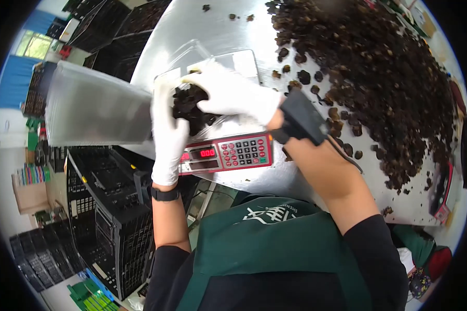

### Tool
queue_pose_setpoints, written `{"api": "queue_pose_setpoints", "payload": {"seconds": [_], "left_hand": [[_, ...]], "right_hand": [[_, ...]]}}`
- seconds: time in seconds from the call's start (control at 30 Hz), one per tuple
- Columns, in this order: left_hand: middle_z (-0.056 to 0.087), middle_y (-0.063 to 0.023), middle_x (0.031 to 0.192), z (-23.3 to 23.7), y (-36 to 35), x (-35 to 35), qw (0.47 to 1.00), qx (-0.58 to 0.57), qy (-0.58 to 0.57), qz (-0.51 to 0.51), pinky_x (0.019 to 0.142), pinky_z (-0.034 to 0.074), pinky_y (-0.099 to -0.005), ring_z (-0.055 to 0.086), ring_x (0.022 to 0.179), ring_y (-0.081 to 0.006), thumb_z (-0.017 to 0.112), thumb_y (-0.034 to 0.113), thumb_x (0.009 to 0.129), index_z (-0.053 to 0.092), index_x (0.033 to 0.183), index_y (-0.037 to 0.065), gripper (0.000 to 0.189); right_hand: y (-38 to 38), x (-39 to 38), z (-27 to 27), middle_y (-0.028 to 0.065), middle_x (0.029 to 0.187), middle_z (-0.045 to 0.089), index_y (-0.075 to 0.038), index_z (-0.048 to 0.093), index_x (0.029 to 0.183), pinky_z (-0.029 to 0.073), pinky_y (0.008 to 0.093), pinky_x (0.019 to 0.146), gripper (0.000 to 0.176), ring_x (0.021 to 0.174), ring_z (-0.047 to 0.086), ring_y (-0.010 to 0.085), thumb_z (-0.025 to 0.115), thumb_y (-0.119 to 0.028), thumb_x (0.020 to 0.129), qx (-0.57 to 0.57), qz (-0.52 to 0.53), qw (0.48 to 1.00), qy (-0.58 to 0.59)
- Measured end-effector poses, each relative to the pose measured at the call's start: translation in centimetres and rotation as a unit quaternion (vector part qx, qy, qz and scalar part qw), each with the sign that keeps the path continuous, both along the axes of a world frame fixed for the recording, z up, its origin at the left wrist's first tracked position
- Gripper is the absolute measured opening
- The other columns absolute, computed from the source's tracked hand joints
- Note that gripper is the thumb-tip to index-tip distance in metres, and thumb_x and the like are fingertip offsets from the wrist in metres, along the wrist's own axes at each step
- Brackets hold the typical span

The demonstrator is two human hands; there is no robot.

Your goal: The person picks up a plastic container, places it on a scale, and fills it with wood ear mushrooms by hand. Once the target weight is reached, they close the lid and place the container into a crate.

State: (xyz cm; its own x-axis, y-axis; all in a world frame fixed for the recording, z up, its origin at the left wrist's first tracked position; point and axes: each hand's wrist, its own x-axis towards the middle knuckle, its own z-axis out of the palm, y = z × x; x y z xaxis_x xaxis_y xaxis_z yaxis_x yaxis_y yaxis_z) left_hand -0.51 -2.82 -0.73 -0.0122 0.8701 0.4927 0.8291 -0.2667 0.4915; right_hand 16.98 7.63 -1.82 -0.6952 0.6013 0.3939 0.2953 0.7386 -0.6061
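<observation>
A clear plastic box (217, 126) with dark brown, curled pieces that look like dried wood ear mushrooms (189, 107) rests on the digital scale (225, 153). My left hand (167, 127), in a white glove, curves round the left side of the pieces, thumb nearest me. From the right, my gloved right hand (236, 96) reaches over, fingers and thumb bent round the same pieces. Both hands cover much of the box, so its edges are partly hidden. The scale's red display reads 0.00.
A large heap of the same dark pieces (368, 78) spreads over the metal table (296, 179) at right. Stacked clear plastic boxes (96, 106) stand left of the scale. Black crates (114, 223) are at lower left. A dark device (303, 118) with a cable sits on my right wrist.
</observation>
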Motion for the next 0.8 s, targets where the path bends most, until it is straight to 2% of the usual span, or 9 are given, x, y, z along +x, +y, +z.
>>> {"api": "queue_pose_setpoints", "payload": {"seconds": [0.17,0.23,0.3,0.33,0.37,0.43,0.5,0.57,0.8], "left_hand": [[0.053,-0.021,0.142,-0.3,-0.5,1.0,0.995,-0.078,0.014,-0.062,0.113,0.039,-0.0421,0.048,0.136,-0.0357,0.049,-0.013,0.068,0.047,0.143,0.002,0.076],[0.054,-0.0196,0.141,1.2,-0.2,0.4,0.996,-0.022,-0.086,-0.022,0.112,0.039,-0.0411,0.049,0.135,-0.0331,0.049,-0.012,0.07,0.047,0.143,0.002,0.075],[0.054,-0.0172,0.14,1.6,0.5,-1.6,0.991,0.01,-0.112,0.074,0.11,0.04,-0.0383,0.052,0.132,-0.0286,0.051,-0.01,0.077,0.047,0.144,0.003,0.068],[0.055,-0.0171,0.138,3.6,0.7,-1.4,0.927,-0.042,-0.352,0.125,0.109,0.041,-0.037,0.053,0.129,-0.0283,0.054,-0.006,0.083,0.048,0.142,0.003,0.061],[0.056,-0.0163,0.136,2.0,1.7,-5.3,0.977,0.068,-0.15,0.137,0.105,0.045,-0.0362,0.059,0.122,-0.0276,0.056,-0.002,0.085,0.05,0.141,0.003,0.056],[0.063,-0.0151,0.128,3.5,2.4,-6.9,0.979,0.085,-0.12,0.144,0.099,0.049,-0.0358,0.064,0.113,-0.0274,0.058,0.004,0.086,0.059,0.133,0.005,0.047],[0.067,-0.0166,0.12,3.9,3.4,-8.0,0.987,0.07,-0.059,0.134,0.098,0.05,-0.036,0.065,0.112,-0.0297,0.059,0.012,0.087,0.063,0.128,0.005,0.042],[0.069,-0.0136,0.117,5.9,3.3,-6.2,0.984,-0.038,-0.092,0.144,0.089,0.051,-0.0325,0.066,0.102,-0.0222,0.059,0.011,0.087,0.063,0.125,0.002,0.039],[0.068,-0.0233,0.114,-1.4,10.1,-8.9,0.961,-0.17,0.118,0.182,0.094,0.051,-0.0441,0.064,0.109,-0.0399,0.061,0.032,0.086,0.066,0.115,0.005,0.041]], "right_hand": [[0.2,3.8,2.4,0.0186,0.116,0.067,-0.004,0.063,0.128,0.05,0.0384,0.097,0.044,0.108,0.065,0.0324,0.062,-0.019,0.087,-0.105,-0.046,0.985,0.13],[-0.3,6.1,3.8,0.0119,0.108,0.072,-0.005,0.066,0.126,0.052,0.0317,0.089,0.039,0.098,0.069,0.0201,0.065,-0.017,0.089,-0.317,-0.09,0.935,0.128],[0.3,8.4,0.3,0.0077,0.104,0.072,-0.005,0.067,0.123,0.052,0.0261,0.081,0.035,0.091,0.066,0.0104,0.066,-0.019,0.092,-0.148,-0.166,0.965,0.136],[0.1,10.0,-0.4,0.0074,0.103,0.072,-0.003,0.067,0.122,0.052,0.0248,0.082,0.033,0.092,0.065,0.0094,0.067,-0.018,0.093,-0.181,-0.189,0.956,0.132],[-0.8,11.2,-0.1,0.0075,0.107,0.073,-0.001,0.067,0.121,0.051,0.025,0.085,0.03,0.096,0.067,0.0111,0.066,-0.014,0.094,-0.266,-0.194,0.934,0.142],[-2.4,13.7,-1.9,0.004,0.096,0.073,-0.003,0.069,0.121,0.049,0.0206,0.066,0.027,0.075,0.061,0.0059,0.064,-0.01,0.095,-0.298,-0.238,0.914,0.142],[-4.6,15.3,-3.3,-0.0018,0.07,0.067,-0.005,0.072,0.116,0.027,0.0191,0.047,0.022,0.051,0.036,-0.0007,0.063,-0.013,0.097,-0.344,-0.287,0.884,0.132],[-6.9,16.2,-2.6,-0.0009,0.062,0.063,-0.004,0.073,0.113,0.027,0.0192,0.042,0.022,0.044,0.037,0.0004,0.063,-0.018,0.099,-0.391,-0.313,0.862,0.078],[-10.1,20.0,-5.2,-0.0019,0.058,0.057,-0.001,0.075,0.105,0.03,0.02,0.04,0.022,0.04,0.04,0.0023,0.065,-0.02,0.099,-0.426,-0.307,0.848,0.073]]}}
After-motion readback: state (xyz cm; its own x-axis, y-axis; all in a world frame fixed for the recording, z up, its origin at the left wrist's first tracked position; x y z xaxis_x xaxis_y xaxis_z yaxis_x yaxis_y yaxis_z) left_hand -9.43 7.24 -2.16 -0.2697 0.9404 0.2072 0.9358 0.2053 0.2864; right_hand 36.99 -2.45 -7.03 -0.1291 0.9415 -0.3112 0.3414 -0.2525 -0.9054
